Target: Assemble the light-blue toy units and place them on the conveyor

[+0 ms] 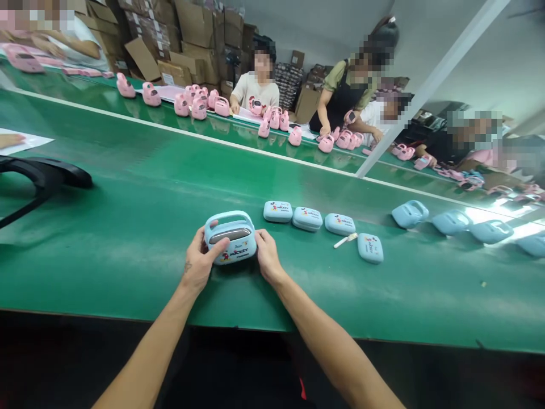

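Observation:
A light-blue plastic case with a top handle (238,251) is held upright just above the green table, its dark oval window and Mickey print facing me. My left hand (200,255) grips its left side, the thumb lying across the front by the window. On the right edge my right hand (267,253) is closed, fingers partly hidden behind the case. To the right lie several flat blue printed pieces without handles, the nearest being a blue cover (278,212). A small white brush (345,241) rests beside the piece at the end (370,248).
The green table (149,267) has a white divider strip running across it. More blue handled pieces (410,214) stand at the right, and a black strap-like object (46,176) lies at the left. Across the table, several people handle pink cases (198,106); a slanted white post (430,85) rises between.

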The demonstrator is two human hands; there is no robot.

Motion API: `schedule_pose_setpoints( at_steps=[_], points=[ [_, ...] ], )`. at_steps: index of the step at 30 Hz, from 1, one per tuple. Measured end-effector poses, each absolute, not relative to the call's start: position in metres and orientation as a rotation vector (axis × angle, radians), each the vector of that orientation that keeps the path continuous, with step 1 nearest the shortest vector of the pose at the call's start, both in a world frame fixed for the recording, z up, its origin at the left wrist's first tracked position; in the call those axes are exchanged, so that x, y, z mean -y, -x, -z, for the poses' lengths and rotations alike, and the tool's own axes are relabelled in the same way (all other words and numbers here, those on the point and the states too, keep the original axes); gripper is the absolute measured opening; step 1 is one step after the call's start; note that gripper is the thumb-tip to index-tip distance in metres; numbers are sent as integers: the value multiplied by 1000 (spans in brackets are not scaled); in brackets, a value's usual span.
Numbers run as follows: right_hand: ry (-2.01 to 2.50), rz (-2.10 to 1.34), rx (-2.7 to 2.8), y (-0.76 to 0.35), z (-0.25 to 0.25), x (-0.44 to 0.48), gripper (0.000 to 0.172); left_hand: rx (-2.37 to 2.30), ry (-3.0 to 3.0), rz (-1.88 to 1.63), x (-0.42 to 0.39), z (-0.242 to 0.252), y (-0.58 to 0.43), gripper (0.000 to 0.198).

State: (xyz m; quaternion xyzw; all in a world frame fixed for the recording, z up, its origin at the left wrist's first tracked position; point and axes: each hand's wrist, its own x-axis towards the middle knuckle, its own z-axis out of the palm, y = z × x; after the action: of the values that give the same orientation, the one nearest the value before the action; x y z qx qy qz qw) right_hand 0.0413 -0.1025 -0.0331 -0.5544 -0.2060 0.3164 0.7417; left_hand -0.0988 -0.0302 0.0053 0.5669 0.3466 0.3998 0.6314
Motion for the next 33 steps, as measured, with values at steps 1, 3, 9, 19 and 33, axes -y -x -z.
schedule_pose_setpoints(
  at_steps=[1, 3, 9, 19, 33],
  points=[
    [1216, -666, 480, -45, 30, 108, 36, -779, -1297, -889, 26, -5, 98, 78],
    [1203, -605, 564, -52, 19, 115, 38, -773, -1358, -805, 16, -7, 97, 75],
    [1316, -395, 907, -46, -4, 102, 36, -745, -1595, -438, -3, -16, 83, 63],
    [1537, -91, 1192, -47, -11, 112, 28, -722, -1554, -529, -2, -14, 65, 46],
    [1285, 286, 1768, -26, -8, 102, 37, -398, -1619, -479, -13, 14, 69, 33]
  ],
)
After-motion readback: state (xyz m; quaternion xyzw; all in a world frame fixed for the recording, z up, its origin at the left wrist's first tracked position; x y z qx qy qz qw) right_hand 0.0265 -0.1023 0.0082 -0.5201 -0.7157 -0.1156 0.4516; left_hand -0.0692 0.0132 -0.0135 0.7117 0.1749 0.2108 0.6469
